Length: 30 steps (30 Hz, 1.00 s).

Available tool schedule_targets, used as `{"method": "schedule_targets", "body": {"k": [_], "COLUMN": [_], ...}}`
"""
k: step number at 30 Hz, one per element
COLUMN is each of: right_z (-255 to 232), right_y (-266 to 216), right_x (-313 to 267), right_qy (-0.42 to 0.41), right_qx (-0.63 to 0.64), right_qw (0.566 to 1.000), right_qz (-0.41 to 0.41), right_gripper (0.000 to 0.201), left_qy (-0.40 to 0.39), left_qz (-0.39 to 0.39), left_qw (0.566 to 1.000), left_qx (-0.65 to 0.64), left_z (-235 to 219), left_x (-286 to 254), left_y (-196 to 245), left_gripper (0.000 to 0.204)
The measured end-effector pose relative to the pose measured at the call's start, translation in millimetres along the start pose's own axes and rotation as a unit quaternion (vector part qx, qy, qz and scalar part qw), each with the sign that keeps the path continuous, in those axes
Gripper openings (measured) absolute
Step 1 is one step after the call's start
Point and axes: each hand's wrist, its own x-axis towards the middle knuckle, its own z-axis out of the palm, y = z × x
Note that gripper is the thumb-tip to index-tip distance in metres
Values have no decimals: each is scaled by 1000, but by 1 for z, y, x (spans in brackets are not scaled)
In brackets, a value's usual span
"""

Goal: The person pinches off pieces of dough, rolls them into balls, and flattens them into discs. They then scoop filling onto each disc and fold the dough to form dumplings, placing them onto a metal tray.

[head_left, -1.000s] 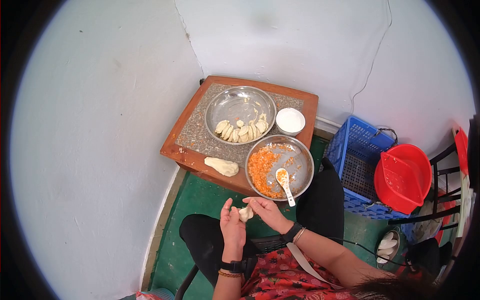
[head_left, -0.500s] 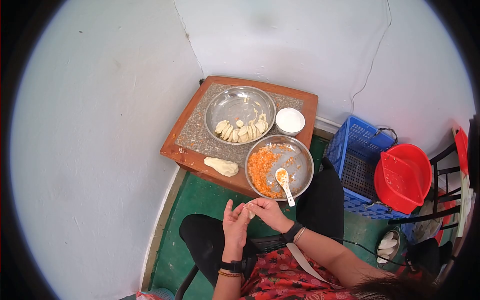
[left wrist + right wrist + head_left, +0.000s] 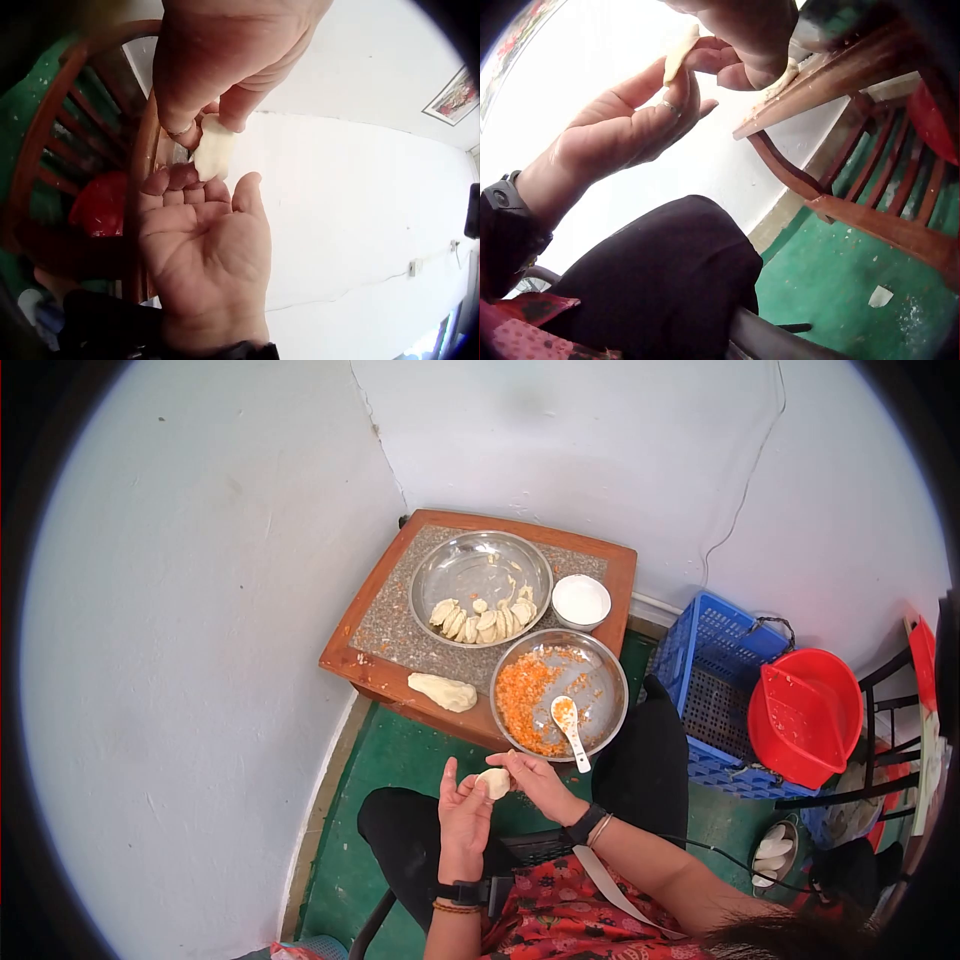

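Over the lap, a small flattened piece of dough [image 3: 494, 783] is held between both hands. The left hand [image 3: 466, 812], palm up, pinches its edge between thumb and fingers. From the other side the right hand [image 3: 537, 784] grips the edge; its thumb and fingers [image 3: 184, 133] close on the dough [image 3: 214, 150] in the left wrist view. Just ahead stands a metal basin [image 3: 612, 717] of chopped orange filling [image 3: 522, 695] with a white spoon [image 3: 570, 732] in it. A larger lump of dough [image 3: 442, 692] lies on the table's near edge.
On the small wooden table [image 3: 345, 645] are a metal tray [image 3: 455, 565] with a row of dumplings [image 3: 490, 625] and a bowl of white powder [image 3: 580, 601]. To the right stand a blue crate [image 3: 705, 645] and a red basin [image 3: 810, 710]. Walls border the table.
The fingers have shifted along the dough between the hands. It was mostly covered half a second ago and now shows as a flatter, rounder piece.
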Motion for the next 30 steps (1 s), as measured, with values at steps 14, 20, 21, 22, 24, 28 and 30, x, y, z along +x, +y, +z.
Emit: {"method": "schedule_targets", "body": {"k": [14, 20, 21, 22, 24, 28, 30], "right_z": [-1, 3, 3, 3, 5, 5, 6], "right_y": [8, 4, 5, 6, 6, 4, 1], "right_x": [3, -4, -3, -2, -1, -2, -3], "right_qy": [30, 5, 11, 17, 23, 23, 15], "right_qx": [-183, -67, -75, -83, -58, -99, -81], "right_qw": [965, 997, 996, 995, 995, 993, 995], "right_qz": [-185, -24, -37, -49, -74, -62, -48], "right_gripper": [19, 21, 21, 22, 22, 23, 23], "left_qy": [58, 8, 14, 20, 24, 11, 23], "left_qz": [-25, -76, -63, -50, -35, -35, -40], "left_qw": [998, 997, 998, 998, 999, 999, 999], "left_qx": [18, -1, 8, 17, 33, 40, 21], "left_z": [15, 10, 9, 9, 6, -1, 4], "left_x": [-7, -5, -5, -5, -5, -3, -4], "left_y": [-10, -12, -13, -14, -14, -13, -11], "left_gripper": [46, 22, 22, 21, 20, 18, 18]}}
